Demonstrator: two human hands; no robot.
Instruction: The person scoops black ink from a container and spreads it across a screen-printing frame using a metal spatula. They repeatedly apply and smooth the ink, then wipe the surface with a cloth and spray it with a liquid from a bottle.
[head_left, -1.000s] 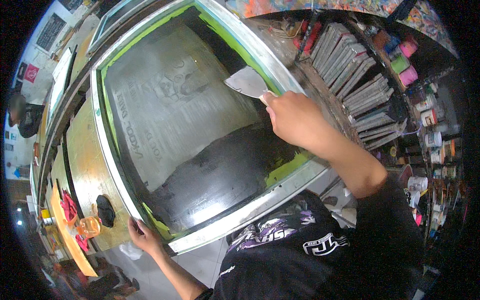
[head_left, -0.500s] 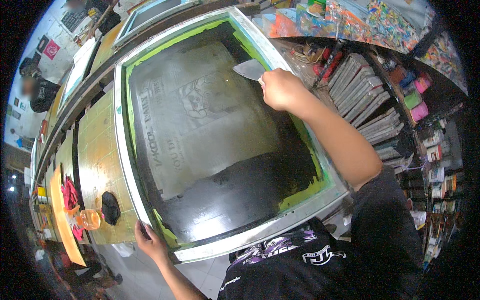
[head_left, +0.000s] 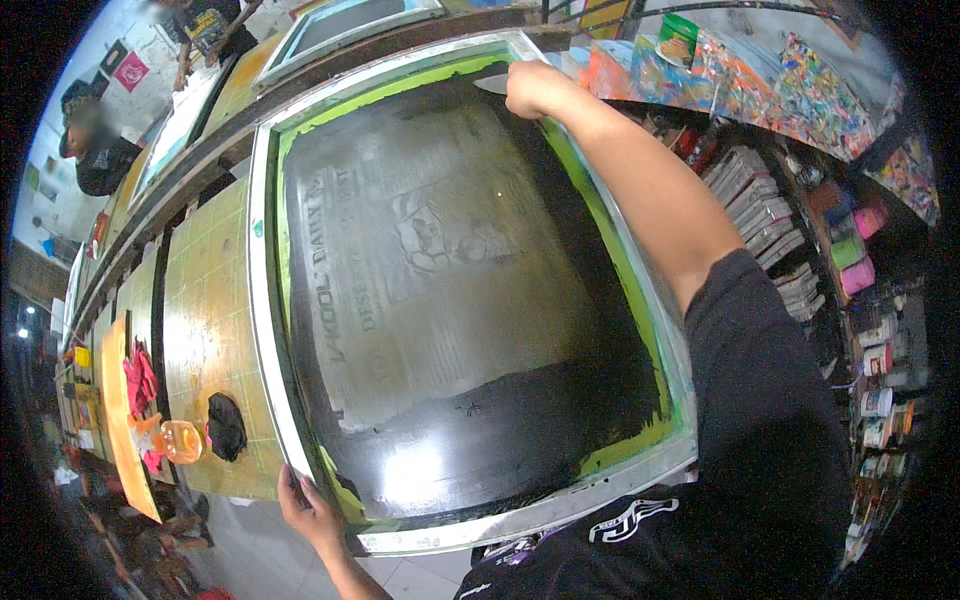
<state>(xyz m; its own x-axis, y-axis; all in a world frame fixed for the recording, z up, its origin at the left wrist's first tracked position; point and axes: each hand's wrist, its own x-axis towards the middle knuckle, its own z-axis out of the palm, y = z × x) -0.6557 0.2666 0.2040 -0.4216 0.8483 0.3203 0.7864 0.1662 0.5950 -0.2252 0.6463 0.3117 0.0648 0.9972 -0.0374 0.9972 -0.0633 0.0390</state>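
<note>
A large silk-screen frame [head_left: 263, 300] with white edges lies tilted before me. Its dark mesh [head_left: 470, 420] has a greyer middle with faint lettering and a drawn figure, and a green border around it. My right hand [head_left: 537, 92] is closed around a scraper at the far right end of the mesh; only part of the metal blade [head_left: 490, 85] shows, pointing left, and the handle is hidden in my fist. At the near left corner, my left hand [head_left: 312, 512] grips the frame's outer edge.
Left of the frame, a yellowish worktable [head_left: 205, 330] carries a black cloth bundle [head_left: 226, 427], an orange bottle [head_left: 180, 442] and pink cloth [head_left: 140, 380]. Stacked frames [head_left: 760, 205] and shelved paint pots [head_left: 878, 360] stand at right. Two people are at the far left.
My right hand has moved the scraper away from me to the mesh's far end. The camera view has shifted, so the frame sits slightly lower and farther right. My left hand keeps its hold.
</note>
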